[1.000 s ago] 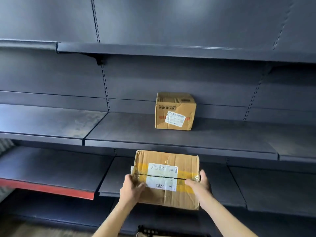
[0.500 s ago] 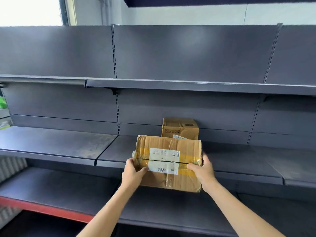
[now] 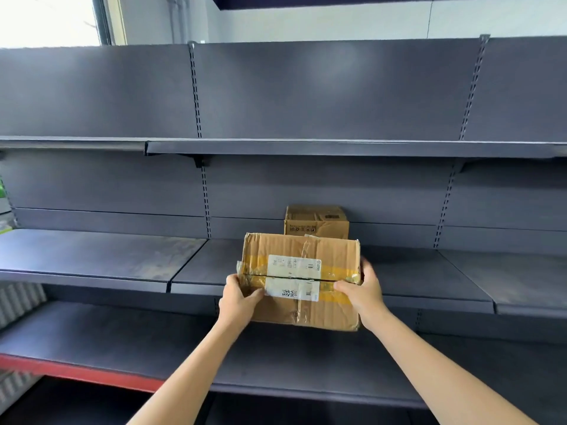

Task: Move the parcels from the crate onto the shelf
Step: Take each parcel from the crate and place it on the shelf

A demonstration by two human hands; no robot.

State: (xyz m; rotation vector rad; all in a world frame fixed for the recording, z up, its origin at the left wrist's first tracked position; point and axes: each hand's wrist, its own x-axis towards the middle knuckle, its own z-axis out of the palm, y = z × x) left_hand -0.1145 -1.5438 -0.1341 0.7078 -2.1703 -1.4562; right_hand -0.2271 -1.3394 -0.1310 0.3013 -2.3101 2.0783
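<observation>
both hands are on a cardboard parcel (image 3: 302,280), one at each end. the left hand (image 3: 237,302) grips the left end with its thumb curled over onto the top face by the torn yellow tape, and the right hand (image 3: 363,291) grips the right end, thumb lying along the tape and the fingers wrapped round the far side. the parcel is up in the air in front of the middle shelf (image 3: 414,277), top face tilted toward the camera, and its lower part overlaps the shelf's front lip in the view. can't tell if the far bottom edge is touching the shelf or not. two white labels (image 3: 294,279) sit on top either side of the flap seam, the nearer one with a qr code, and a strip of clear tape runs across the yellow tape. right behind it there's a second, smaller box (image 3: 317,222) already on that same shelf, pushed back against the grey back panel (image 3: 337,87), only its upper part showing over the held parcel. can't tell if the two are touching. the rack is all dark grey metal with slotted uprights: a thin upper shelf (image 3: 337,147) above, and a lower shelf (image 3: 153,342) under the arms with a red front edge (image 3: 76,371) on its left section. a bright window (image 3: 46,19) shows top left above the rack.
</observation>
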